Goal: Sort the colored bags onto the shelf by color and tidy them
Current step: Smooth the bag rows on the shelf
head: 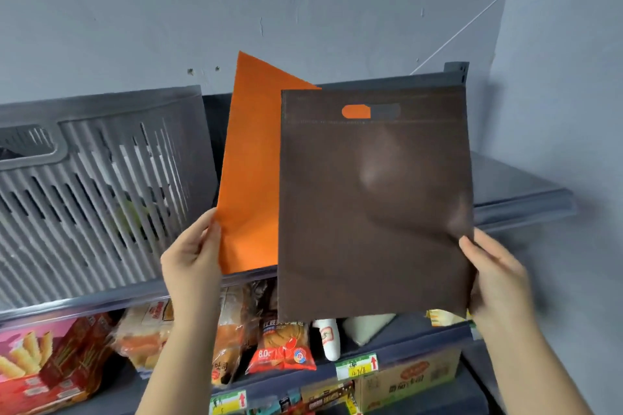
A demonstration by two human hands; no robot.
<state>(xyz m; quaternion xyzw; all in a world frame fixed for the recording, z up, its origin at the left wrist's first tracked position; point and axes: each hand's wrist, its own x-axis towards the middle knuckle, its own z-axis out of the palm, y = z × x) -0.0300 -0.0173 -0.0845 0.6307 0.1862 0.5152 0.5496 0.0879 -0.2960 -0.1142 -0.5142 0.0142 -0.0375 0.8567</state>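
Holding one flat bag apiece, the two hands are raised well apart in front of the top shelf (526, 202). Nearest the camera, the right hand (495, 276) pinches the lower right edge of a brown bag (374, 205), thumb on the front face and the other fingers hidden behind the fabric. That bag hangs upright, its oval handle cut-out at the top, and its lower edge drops below the shelf's front lip. The left hand (190, 263) grips the lower left corner of an orange bag (249, 178), thumb along the edge. The orange bag tilts, its upper corner pointing up against the wall (303, 3), and it sits behind the brown one; a patch of orange shows through the left half of the brown bag's handle hole.

Below the hands, a lower shelf (397, 360) carries packaged snacks (283, 347), a pink and red box (40, 357) at the left, and yellow price tags (356, 365) on its front rail. A cardboard carton (408, 377) sits lower still.

Farther back, on the left of the top shelf, stands a grey slatted plastic basket (101, 185). Behind everything rises the grey wall, crossed by a thin wire (488, 10) at upper right.
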